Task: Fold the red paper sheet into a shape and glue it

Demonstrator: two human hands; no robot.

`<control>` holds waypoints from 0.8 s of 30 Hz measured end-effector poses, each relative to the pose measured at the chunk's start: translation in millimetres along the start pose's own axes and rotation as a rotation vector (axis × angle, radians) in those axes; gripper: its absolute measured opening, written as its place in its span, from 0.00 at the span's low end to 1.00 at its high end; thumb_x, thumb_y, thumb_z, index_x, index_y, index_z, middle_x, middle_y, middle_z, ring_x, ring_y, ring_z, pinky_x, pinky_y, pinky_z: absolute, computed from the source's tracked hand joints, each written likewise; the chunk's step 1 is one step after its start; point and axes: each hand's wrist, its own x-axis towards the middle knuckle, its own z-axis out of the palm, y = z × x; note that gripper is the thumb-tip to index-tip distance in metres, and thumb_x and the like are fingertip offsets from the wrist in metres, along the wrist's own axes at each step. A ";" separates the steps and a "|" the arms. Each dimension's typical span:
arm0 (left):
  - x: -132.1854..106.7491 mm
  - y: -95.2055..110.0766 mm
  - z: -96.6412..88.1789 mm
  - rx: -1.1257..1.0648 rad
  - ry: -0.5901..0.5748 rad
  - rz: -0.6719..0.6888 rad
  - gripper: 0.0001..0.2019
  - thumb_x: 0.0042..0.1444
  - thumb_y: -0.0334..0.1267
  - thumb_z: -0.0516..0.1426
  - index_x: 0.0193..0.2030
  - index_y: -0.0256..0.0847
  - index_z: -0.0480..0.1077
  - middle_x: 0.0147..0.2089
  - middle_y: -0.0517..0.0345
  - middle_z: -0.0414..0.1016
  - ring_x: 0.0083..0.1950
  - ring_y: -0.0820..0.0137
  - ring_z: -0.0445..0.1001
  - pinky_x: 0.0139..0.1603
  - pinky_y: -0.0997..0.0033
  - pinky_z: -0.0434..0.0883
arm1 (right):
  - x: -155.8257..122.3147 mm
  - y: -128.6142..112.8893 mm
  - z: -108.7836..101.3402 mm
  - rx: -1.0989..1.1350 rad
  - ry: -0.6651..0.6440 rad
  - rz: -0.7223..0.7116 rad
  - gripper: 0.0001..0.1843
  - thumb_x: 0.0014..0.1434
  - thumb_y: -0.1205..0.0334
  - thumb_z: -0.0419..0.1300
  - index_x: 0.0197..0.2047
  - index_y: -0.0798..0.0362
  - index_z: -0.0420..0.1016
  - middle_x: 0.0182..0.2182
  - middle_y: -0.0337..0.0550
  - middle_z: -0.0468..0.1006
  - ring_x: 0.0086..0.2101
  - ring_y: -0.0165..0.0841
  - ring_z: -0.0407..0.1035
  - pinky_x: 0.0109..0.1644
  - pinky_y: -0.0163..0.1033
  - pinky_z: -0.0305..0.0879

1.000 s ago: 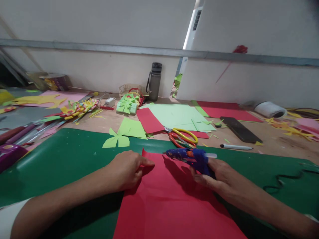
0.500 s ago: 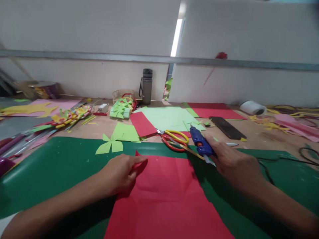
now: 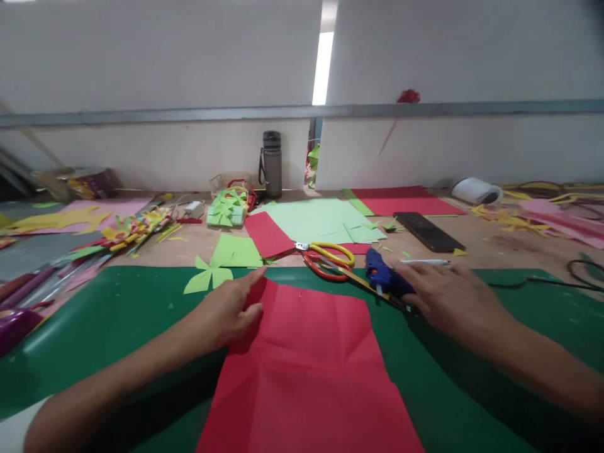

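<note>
A creased red paper sheet [image 3: 311, 365] lies on the green cutting mat [image 3: 117, 314] in front of me. My left hand [image 3: 229, 311] rests on the sheet's top left corner, index finger stretched along the edge, holding nothing. My right hand [image 3: 448, 296] hovers open with spread fingers just right of a blue glue gun [image 3: 384, 277]. The glue gun lies on the mat's far edge, its handle at my fingertips.
Yellow-and-red scissors [image 3: 330, 258] lie beside the glue gun. A white pen [image 3: 425, 262], a black phone [image 3: 428, 231], light green sheets [image 3: 321, 220], a green cut shape [image 3: 207, 277] and a grey bottle [image 3: 272, 163] sit beyond. A black cable [image 3: 580, 277] crosses the mat's right end.
My right hand carried the glue gun from over the red sheet to the right, laid it down by the scissors and opened. My left hand's pinch on the corner flattened out.
</note>
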 end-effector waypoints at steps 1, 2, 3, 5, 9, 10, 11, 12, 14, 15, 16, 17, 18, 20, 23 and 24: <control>0.3 -1.7 -0.2 -0.010 0.024 0.014 0.30 0.55 0.38 0.48 0.65 0.31 0.55 0.26 0.59 0.68 0.25 0.69 0.65 0.28 0.73 0.62 | -2.0 -5.8 -8.0 -0.025 0.061 -0.012 0.18 0.58 0.70 0.51 0.51 0.57 0.70 0.44 0.59 0.76 0.42 0.54 0.71 0.44 0.59 0.61; 0.7 -3.8 -0.2 -0.026 0.046 0.026 0.29 0.56 0.39 0.48 0.65 0.30 0.56 0.28 0.57 0.68 0.27 0.68 0.65 0.30 0.72 0.63 | -3.9 -14.1 -16.7 -0.018 0.123 -0.038 0.17 0.60 0.70 0.48 0.50 0.59 0.71 0.44 0.60 0.76 0.43 0.55 0.70 0.46 0.62 0.59; 1.1 -5.8 -0.2 -0.053 0.060 0.033 0.29 0.57 0.41 0.48 0.65 0.30 0.56 0.28 0.57 0.68 0.28 0.68 0.65 0.30 0.72 0.63 | -5.3 -24.6 -25.4 0.035 0.213 -0.067 0.17 0.61 0.70 0.47 0.49 0.60 0.71 0.43 0.62 0.76 0.44 0.56 0.70 0.48 0.63 0.57; 1.7 -9.3 0.3 -0.144 0.054 0.012 0.31 0.58 0.44 0.48 0.66 0.30 0.53 0.24 0.62 0.63 0.25 0.69 0.63 0.26 0.74 0.60 | -6.3 -50.5 -39.2 0.277 0.280 -0.247 0.15 0.63 0.67 0.47 0.49 0.57 0.70 0.46 0.56 0.76 0.46 0.50 0.69 0.51 0.60 0.57; -0.6 -12.9 4.1 -0.557 -0.046 -0.144 0.37 0.60 0.51 0.49 0.70 0.38 0.39 0.20 0.69 0.57 0.19 0.73 0.59 0.20 0.77 0.57 | -2.9 -102.0 -41.9 0.684 0.040 -0.568 0.17 0.64 0.60 0.51 0.53 0.57 0.68 0.53 0.55 0.73 0.51 0.43 0.68 0.51 0.50 0.63; -1.9 -13.6 5.7 -0.684 -0.062 -0.177 0.37 0.61 0.52 0.49 0.70 0.40 0.37 0.21 0.68 0.61 0.20 0.73 0.62 0.21 0.77 0.60 | -2.2 -111.0 -38.6 0.717 -0.037 -0.581 0.20 0.63 0.58 0.53 0.55 0.58 0.67 0.55 0.57 0.70 0.53 0.46 0.65 0.53 0.51 0.62; -3.2 -14.5 7.5 -0.804 -0.071 -0.199 0.36 0.61 0.53 0.48 0.70 0.42 0.38 0.24 0.66 0.65 0.21 0.73 0.65 0.23 0.76 0.63 | -1.8 -117.6 -35.0 0.753 -0.087 -0.592 0.22 0.62 0.54 0.54 0.55 0.58 0.67 0.56 0.58 0.69 0.54 0.47 0.64 0.54 0.53 0.62; -4.4 -15.6 9.2 -0.901 -0.078 -0.215 0.34 0.62 0.52 0.48 0.69 0.42 0.40 0.27 0.63 0.68 0.23 0.73 0.68 0.25 0.75 0.65 | -1.9 -122.0 -31.8 0.778 -0.124 -0.595 0.24 0.62 0.52 0.55 0.56 0.59 0.67 0.56 0.59 0.68 0.55 0.49 0.63 0.56 0.55 0.60; -5.6 -17.8 12.0 -0.998 -0.114 -0.232 0.31 0.61 0.49 0.50 0.67 0.40 0.48 0.29 0.60 0.71 0.25 0.73 0.70 0.26 0.75 0.66 | -2.7 -125.0 -28.3 0.816 -0.177 -0.584 0.26 0.61 0.49 0.55 0.55 0.60 0.68 0.57 0.61 0.67 0.57 0.50 0.61 0.58 0.57 0.57; -5.7 -18.7 12.9 -1.001 -0.150 -0.229 0.29 0.61 0.47 0.51 0.65 0.38 0.53 0.29 0.60 0.71 0.24 0.73 0.70 0.26 0.75 0.66 | -3.3 -124.3 -28.1 0.829 -0.197 -0.577 0.27 0.61 0.49 0.56 0.55 0.60 0.68 0.57 0.61 0.67 0.57 0.50 0.60 0.59 0.57 0.56; -5.5 -19.4 13.5 -0.976 -0.197 -0.214 0.26 0.60 0.46 0.52 0.63 0.36 0.58 0.28 0.60 0.71 0.24 0.74 0.69 0.26 0.76 0.65 | -3.7 -123.0 -28.6 0.840 -0.211 -0.572 0.26 0.61 0.50 0.56 0.55 0.61 0.68 0.58 0.61 0.66 0.58 0.50 0.59 0.60 0.57 0.54; -5.1 -19.8 13.8 -0.933 -0.246 -0.188 0.24 0.59 0.45 0.53 0.59 0.36 0.62 0.27 0.60 0.71 0.24 0.74 0.69 0.26 0.77 0.65 | -3.8 -121.5 -29.5 0.852 -0.216 -0.571 0.26 0.61 0.52 0.56 0.56 0.61 0.68 0.58 0.61 0.66 0.58 0.49 0.58 0.61 0.56 0.53; -4.8 -20.0 14.1 -0.886 -0.286 -0.153 0.21 0.58 0.43 0.54 0.56 0.35 0.67 0.27 0.59 0.72 0.24 0.75 0.68 0.26 0.78 0.64 | -3.7 -120.0 -30.1 0.864 -0.216 -0.574 0.26 0.61 0.52 0.56 0.56 0.62 0.68 0.58 0.61 0.66 0.59 0.49 0.58 0.62 0.55 0.53; -4.4 -19.7 15.3 -0.802 -0.323 -0.069 0.16 0.58 0.41 0.54 0.50 0.37 0.72 0.28 0.59 0.73 0.25 0.76 0.68 0.26 0.79 0.63 | -2.8 -118.1 -29.9 0.893 -0.190 -0.586 0.24 0.62 0.54 0.55 0.56 0.63 0.68 0.57 0.60 0.67 0.59 0.47 0.58 0.62 0.53 0.53; -4.7 -18.8 19.5 -0.665 -0.263 0.074 0.12 0.59 0.37 0.54 0.46 0.39 0.74 0.31 0.58 0.76 0.29 0.73 0.71 0.30 0.77 0.66 | -0.9 -117.5 -25.8 0.929 -0.124 -0.613 0.21 0.63 0.56 0.54 0.52 0.63 0.71 0.55 0.60 0.70 0.56 0.44 0.62 0.61 0.50 0.55; -4.8 -18.8 21.5 -0.606 -0.212 0.142 0.11 0.59 0.36 0.54 0.45 0.39 0.75 0.33 0.57 0.77 0.31 0.72 0.72 0.33 0.76 0.67 | -0.3 -117.5 -24.2 0.935 -0.106 -0.619 0.19 0.63 0.56 0.53 0.50 0.63 0.72 0.54 0.60 0.71 0.55 0.44 0.63 0.61 0.49 0.56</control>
